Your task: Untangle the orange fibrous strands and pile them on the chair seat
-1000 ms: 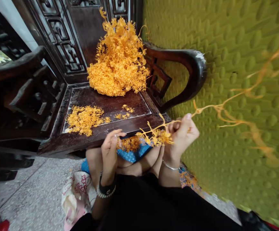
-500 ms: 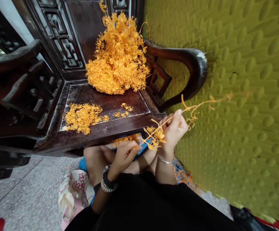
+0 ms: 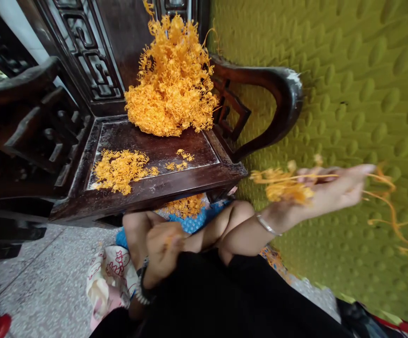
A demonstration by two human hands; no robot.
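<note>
My right hand (image 3: 334, 190) reaches out to the right in front of the green wall, blurred by motion, gripping an orange branching plastic strand (image 3: 288, 185) whose thin stems trail off to the right. Closer to my body, my left hand (image 3: 161, 249) rests curled near my knee and seems to pinch a small orange piece; it is blurred too. A tall heap of orange plastic pieces (image 3: 172, 84) stands at the back of the dark wooden chair seat (image 3: 161, 150). A flatter pile of small orange bits (image 3: 119, 169) lies at the seat's front left.
The chair's curved armrest (image 3: 277, 94) rises just left of my right hand. More orange bits lie on a blue cloth (image 3: 193, 220) under the seat's front edge. A patterned white bag (image 3: 108, 281) sits on the speckled floor. The padded green wall (image 3: 365, 94) fills the right side.
My right hand has swung out to the right with the orange strand. My left hand has dropped from the strand toward my lap.
</note>
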